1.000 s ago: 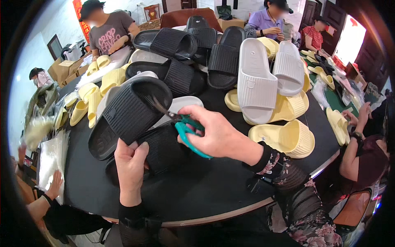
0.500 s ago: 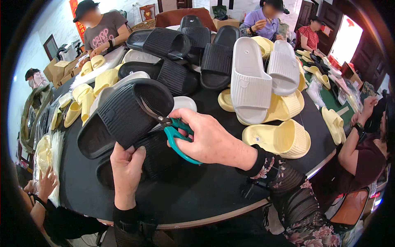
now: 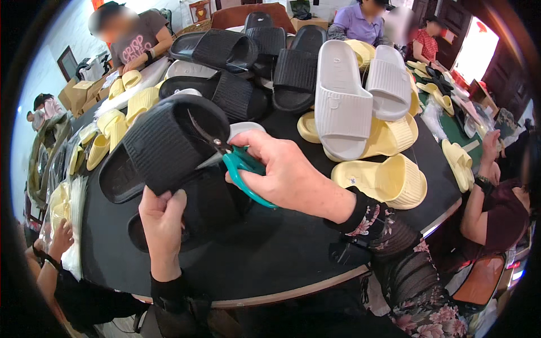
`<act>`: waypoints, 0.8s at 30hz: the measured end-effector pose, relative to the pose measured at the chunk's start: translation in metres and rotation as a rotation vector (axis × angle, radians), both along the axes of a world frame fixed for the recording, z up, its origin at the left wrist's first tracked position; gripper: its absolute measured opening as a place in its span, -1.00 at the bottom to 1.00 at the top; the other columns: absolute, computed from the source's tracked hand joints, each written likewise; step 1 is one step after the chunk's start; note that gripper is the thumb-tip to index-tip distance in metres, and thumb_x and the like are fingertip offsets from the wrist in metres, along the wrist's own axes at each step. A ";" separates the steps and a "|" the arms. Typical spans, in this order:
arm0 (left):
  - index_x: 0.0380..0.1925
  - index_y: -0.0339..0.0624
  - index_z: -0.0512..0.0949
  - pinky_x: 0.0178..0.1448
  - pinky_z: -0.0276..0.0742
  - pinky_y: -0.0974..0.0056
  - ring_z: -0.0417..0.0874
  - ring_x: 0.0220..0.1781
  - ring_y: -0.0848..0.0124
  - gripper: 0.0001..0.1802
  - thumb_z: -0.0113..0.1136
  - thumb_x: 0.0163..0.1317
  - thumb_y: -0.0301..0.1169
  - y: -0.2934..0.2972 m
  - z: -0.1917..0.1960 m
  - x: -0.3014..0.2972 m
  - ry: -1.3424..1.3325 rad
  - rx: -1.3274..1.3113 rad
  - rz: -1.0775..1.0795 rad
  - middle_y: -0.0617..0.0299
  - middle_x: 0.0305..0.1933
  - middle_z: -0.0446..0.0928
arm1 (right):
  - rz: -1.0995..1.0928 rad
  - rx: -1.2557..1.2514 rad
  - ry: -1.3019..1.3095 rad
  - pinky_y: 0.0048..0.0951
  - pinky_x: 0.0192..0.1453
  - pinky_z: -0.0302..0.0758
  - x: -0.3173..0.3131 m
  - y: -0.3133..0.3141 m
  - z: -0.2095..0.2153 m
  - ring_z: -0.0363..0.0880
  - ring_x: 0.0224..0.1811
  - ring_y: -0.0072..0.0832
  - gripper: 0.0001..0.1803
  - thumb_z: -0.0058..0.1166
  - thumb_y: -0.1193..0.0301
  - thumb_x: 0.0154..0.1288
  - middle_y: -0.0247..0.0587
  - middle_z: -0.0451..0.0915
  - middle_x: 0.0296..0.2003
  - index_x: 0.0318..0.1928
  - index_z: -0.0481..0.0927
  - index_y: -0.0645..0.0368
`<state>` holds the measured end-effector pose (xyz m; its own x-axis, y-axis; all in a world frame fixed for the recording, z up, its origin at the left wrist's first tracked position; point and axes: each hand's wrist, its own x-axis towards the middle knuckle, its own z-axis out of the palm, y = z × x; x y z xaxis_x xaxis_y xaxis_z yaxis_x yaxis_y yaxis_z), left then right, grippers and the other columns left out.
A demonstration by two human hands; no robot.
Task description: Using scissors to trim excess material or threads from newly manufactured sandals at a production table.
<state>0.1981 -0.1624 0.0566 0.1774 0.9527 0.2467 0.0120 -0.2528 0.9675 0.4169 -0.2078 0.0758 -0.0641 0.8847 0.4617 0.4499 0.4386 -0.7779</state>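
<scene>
My left hand point(image 3: 163, 225) pinches the near edge of a black slide sandal point(image 3: 160, 143) with a ribbed strap, holding it tilted above the table. In my right hand point(image 3: 287, 177) are teal-handled scissors point(image 3: 243, 173), fingers wrapped through the loops. Their blades are spread, one lying across the sandal's foot opening and the other below its rim. Whether anything sits between the blades I cannot tell. Another black slide point(image 3: 141, 234) lies in shadow beneath the held one, partly covered by it and by my left hand.
Black slides point(image 3: 296, 76), light grey slides point(image 3: 345, 107) and yellow slides point(image 3: 389, 183) are heaped on the black table point(image 3: 270, 253). Several people sit or stand around it. At the left edge lie more yellow slides point(image 3: 98, 149) and clear plastic bags point(image 3: 76, 248). A green table point(image 3: 459, 127) holds more footwear.
The scissor blades have spread wider apart. The black slide, both hands and the scissors have shifted slightly left and up in the view. The whole scene has shifted a little too.
</scene>
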 end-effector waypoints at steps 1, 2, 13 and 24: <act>0.06 -0.25 0.40 -0.65 0.18 0.57 0.31 -0.67 0.70 -0.58 0.07 0.15 -0.60 0.003 -0.002 -0.002 -0.075 0.068 0.006 0.40 -0.49 0.48 | 0.009 -0.020 0.033 -0.51 -0.18 0.51 -0.001 0.000 0.001 0.64 -0.28 -0.52 -0.68 0.08 0.53 0.16 -0.16 0.64 -0.38 -0.05 0.40 0.28; 0.06 -0.25 0.40 -0.65 0.18 0.57 0.31 -0.67 0.70 -0.58 0.07 0.15 -0.60 0.005 -0.004 -0.003 -0.070 0.073 0.019 0.40 -0.49 0.48 | 0.022 -0.016 0.037 -0.51 -0.18 0.51 -0.002 0.000 0.003 0.64 -0.28 -0.52 -0.68 0.08 0.53 0.16 -0.16 0.64 -0.38 -0.05 0.40 0.28; -0.06 -0.21 0.42 -0.65 0.22 0.58 0.38 -0.61 0.69 -0.72 0.08 0.21 -0.47 0.017 0.003 -0.015 -0.267 0.184 0.320 0.39 -0.36 0.48 | 0.085 -0.172 -0.119 -0.27 -0.16 0.49 -0.009 -0.004 -0.007 0.58 -0.30 -0.18 -0.55 0.11 0.35 0.10 0.05 0.54 -0.36 -0.02 0.39 0.32; 0.03 -0.26 0.37 -0.65 0.20 0.56 0.34 -0.61 0.68 -0.63 0.06 0.19 -0.54 0.017 0.004 -0.011 -0.287 0.153 0.317 0.32 -0.36 0.48 | 0.098 -0.170 -0.156 -0.26 -0.21 0.49 -0.010 -0.002 -0.014 0.57 -0.32 -0.16 -0.56 0.11 0.33 0.12 0.05 0.53 -0.36 -0.04 0.36 0.31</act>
